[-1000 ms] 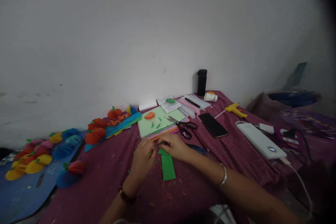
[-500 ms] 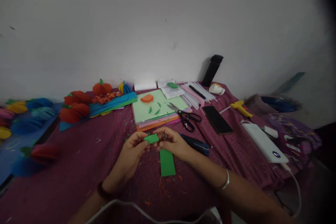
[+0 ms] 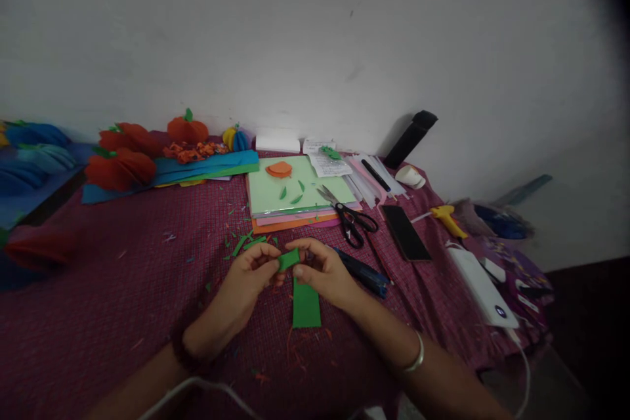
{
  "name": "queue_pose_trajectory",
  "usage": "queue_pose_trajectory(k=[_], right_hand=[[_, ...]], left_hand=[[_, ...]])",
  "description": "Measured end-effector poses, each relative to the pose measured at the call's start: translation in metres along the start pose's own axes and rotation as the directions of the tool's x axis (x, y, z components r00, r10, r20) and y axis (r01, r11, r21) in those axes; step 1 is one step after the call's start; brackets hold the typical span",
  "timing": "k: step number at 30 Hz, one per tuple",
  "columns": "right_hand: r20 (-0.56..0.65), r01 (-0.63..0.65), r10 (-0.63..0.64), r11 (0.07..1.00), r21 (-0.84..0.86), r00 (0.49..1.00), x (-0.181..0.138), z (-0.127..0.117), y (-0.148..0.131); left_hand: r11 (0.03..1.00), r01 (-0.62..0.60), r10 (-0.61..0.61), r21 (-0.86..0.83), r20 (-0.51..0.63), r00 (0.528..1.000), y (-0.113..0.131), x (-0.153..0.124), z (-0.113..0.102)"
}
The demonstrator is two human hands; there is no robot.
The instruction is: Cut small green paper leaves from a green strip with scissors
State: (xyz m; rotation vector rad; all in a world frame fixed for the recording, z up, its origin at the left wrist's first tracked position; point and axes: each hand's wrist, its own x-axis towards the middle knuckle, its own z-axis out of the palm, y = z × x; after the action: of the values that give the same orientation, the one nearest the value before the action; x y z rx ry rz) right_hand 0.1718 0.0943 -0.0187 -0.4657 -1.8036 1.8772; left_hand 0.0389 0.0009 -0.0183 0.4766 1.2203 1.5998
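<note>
One small green paper piece point(image 3: 289, 260), which my left hand point(image 3: 252, 277) and right hand point(image 3: 329, 277) pinched at opposite ends, fingers point(image 3: 266, 270) closed. One larger green strip point(image 3: 306, 308): lay just below, on maroon cloth point(image 3: 147, 315).

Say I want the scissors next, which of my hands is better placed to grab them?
Probably your right hand: the scissors lie just beyond it, handles towards it. Your left hand is farther off and could hold the small green piece both hands grip.

Craft workspace: scissors point(image 3: 340, 208), glue gun point(image 3: 447, 215), coloured paper stack point(image 3: 266, 198).
</note>
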Motion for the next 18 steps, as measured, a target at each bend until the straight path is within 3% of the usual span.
queue_pose_trajectory(k=[7,10,13,16,18], right_hand=[[0.015,-0.041,0.041,0.999,0.029,0.999,0.004,0.002,0.003],[-0.002,-0.095,0.095,0.995,0.016,0.995,0.004,0.001,0.004],[-0.027,-0.121,0.118,0.981,-0.154,0.993,0.004,-0.006,0.001],[-0.124,-0.081,0.029,0.893,-0.442,0.992,0.004,-0.018,-0.005],[-0.193,-0.081,-0.027,0.842,-0.533,0.981,0.003,-0.024,-0.010]], left_hand=[[0.999,0.037,-0.037,-0.009,0.005,0.999,0.000,-0.003,-0.002],[0.992,-0.014,0.010,0.122,0.031,0.999,0.000,-0.003,-0.003],[0.914,-0.189,0.171,0.359,0.082,0.982,-0.001,-0.002,-0.006],[0.797,-0.313,0.276,0.517,0.149,0.950,-0.003,-0.001,-0.008],[0.733,-0.346,0.296,0.585,0.184,0.937,-0.005,0.000,-0.009]])
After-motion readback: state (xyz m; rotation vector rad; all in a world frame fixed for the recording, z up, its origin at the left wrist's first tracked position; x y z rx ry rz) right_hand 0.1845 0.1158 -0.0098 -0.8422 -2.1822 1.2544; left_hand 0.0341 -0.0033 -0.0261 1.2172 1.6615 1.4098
